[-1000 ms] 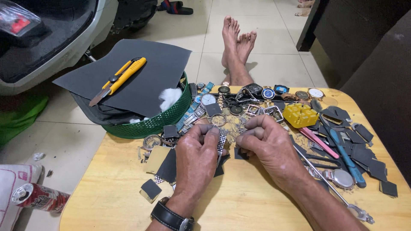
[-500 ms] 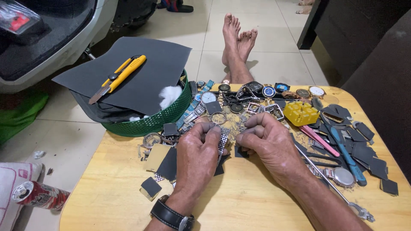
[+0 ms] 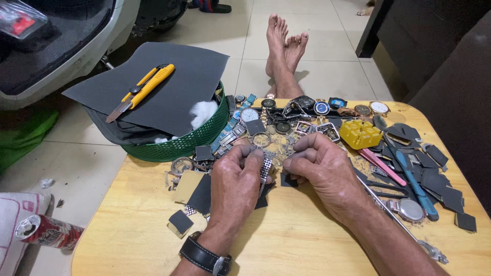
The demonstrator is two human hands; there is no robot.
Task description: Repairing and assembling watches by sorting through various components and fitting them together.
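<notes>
Little is shifted since before. Both hands stay closed: left hand (image 3: 236, 179) and right hand (image 3: 323, 171) pinch a silver metal-link watch bracelet (image 3: 266, 166) above the wooden table (image 3: 302, 240).

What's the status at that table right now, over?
Left hand pinching a metal watch band. Right hand closed at the band's other side. Loose watch parts crowd close behind; nothing between the hands.

My wooden bench (image 3: 307, 240) carried a green basket (image 3: 179, 143) at its far left corner. Right of the basket lay watch faces (image 3: 286, 110), a yellow block (image 3: 360, 134), a blue tool (image 3: 411, 179) and dark sandpaper squares (image 3: 440, 179).
</notes>
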